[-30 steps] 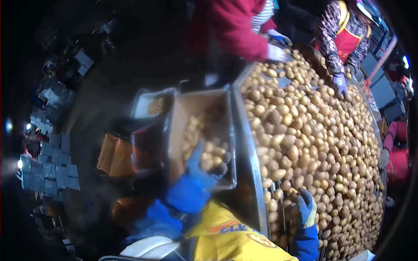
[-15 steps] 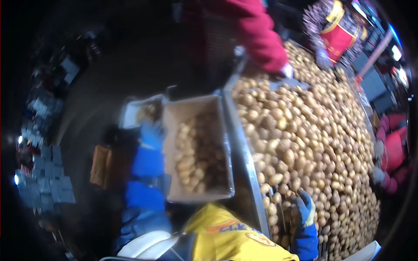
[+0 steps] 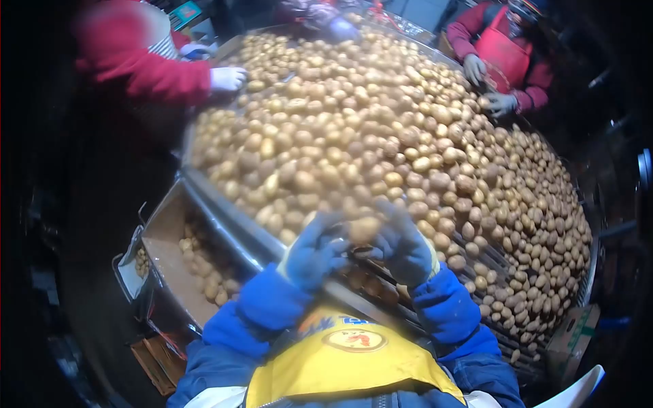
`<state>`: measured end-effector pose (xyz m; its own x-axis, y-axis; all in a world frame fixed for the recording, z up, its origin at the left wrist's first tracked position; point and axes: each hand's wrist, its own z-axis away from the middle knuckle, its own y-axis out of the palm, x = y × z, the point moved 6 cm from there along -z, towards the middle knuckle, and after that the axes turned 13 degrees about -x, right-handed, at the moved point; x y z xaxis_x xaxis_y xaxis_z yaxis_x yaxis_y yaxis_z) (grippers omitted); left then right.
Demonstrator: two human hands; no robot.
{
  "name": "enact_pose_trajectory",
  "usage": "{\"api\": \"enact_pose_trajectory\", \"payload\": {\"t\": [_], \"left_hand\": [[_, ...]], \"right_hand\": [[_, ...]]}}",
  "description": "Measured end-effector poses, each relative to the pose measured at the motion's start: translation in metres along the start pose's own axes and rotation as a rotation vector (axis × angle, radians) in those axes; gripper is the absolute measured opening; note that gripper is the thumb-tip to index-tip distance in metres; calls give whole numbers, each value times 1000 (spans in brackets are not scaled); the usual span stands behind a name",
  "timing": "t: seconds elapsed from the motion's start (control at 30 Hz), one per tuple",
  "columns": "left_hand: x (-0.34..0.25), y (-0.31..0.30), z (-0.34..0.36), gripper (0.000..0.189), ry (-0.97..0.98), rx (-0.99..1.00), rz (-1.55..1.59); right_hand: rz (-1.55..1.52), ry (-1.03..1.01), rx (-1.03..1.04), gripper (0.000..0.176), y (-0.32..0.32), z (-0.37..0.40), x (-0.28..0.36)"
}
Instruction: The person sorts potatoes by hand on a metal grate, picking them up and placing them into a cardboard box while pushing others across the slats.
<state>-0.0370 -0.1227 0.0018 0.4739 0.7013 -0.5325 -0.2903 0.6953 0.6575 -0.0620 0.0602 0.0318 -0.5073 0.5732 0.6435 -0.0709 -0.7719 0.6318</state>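
Note:
Both of my gloved hands are together over the near edge of the potato table. My left hand [image 3: 314, 253] has its fingers curled toward the middle, with motion blur over them; whether it holds anything is unclear. Beside it, my right hand [image 3: 407, 250] has its fingers round a potato [image 3: 364, 231] that shows between the two hands. Under and beyond them spreads a wide heap of potatoes [image 3: 381, 146] on a slatted surface [image 3: 490, 255] with a metal rim [image 3: 228, 216].
A cardboard box [image 3: 165, 228] with potatoes stands left of the rim, beside a smaller white container [image 3: 127, 270]. An orange-brown crate [image 3: 158, 364] lies below. Co-workers' gloved hands [image 3: 228, 79] reach in at the far left, top and right [image 3: 475, 69]. A carton [image 3: 570, 343] sits at right.
The view has swung right. My left hand has moved from the small white container to the table's edge, and my right hand has come beside it, with a potato now between them.

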Motion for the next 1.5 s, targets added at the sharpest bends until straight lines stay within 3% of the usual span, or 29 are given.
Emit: {"api": "enact_pose_trajectory", "payload": {"t": [0.1,0.17,0.23,0.27,0.33,0.4,0.47,0.5,0.57,0.63,0.77,0.83,0.9,1.0,1.03,1.1,1.17,1.2,1.27,1.3,1.37,1.4,1.5], "left_hand": [[33,21,-10,65,-301,-81,142],[49,11,-21,67,-285,-106,58],[54,16,-17,65,-230,-223,-61],[60,13,-20,63,-255,-168,-64],[65,18,-21,62,-113,-108,-334],[70,37,-15,56,-141,-106,-360],[72,48,-7,52,-173,-114,-372],[73,49,-6,51,-187,-122,-376],[76,42,-12,48,-238,-181,-274],[79,36,-20,47,-292,-198,-162],[74,37,-24,43,-319,-205,59],[72,39,-23,41,-349,-196,161],[71,29,-34,37,-354,-225,286],[65,30,-30,36,-315,-177,181],[63,34,-27,36,-291,-147,102],[67,26,-32,35,-312,-208,154],[70,22,-36,35,-346,-198,212],[71,23,-36,35,-366,-157,244],[72,22,-38,36,-373,-149,272],[73,20,-40,36,-360,-183,268],[73,20,-42,36,-354,-189,274],[71,23,-44,35,-358,-159,284],[69,32,-46,35,-366,-73,311]], "right_hand": [[412,-257,-286,65,-27,35,34],[876,-425,-551,61,-77,64,61],[1113,-413,-799,62,-132,95,74],[1244,-585,-854,64,-159,107,77],[1502,-932,-951,69,-187,127,79],[1532,-534,-845,79,-187,111,68],[1722,-487,-796,92,-164,89,39],[1911,-644,-808,100,-152,80,22],[1844,-528,-650,108,-138,57,15],[1914,-678,-541,109,-114,38,11],[1836,-595,-377,106,-78,1,17],[1925,-847,-228,80,-51,-7,4],[1827,-711,-22,70,-34,-8,4],[1494,-896,160,60,-40,-3,20],[1287,-917,101,48,-48,0,33],[1099,-728,-133,43,-80,12,66],[1245,-1076,-391,43,-111,14,120],[1113,-930,-546,47,-128,11,147],[1209,-810,-804,60,-166,1,197],[1444,-831,-915,68,-189,-10,213],[1574,-890,-862,78,-239,-56,207],[1636,-923,-832,83,-233,-67,206],[1799,-715,-799,86,-223,-67,195]]}}
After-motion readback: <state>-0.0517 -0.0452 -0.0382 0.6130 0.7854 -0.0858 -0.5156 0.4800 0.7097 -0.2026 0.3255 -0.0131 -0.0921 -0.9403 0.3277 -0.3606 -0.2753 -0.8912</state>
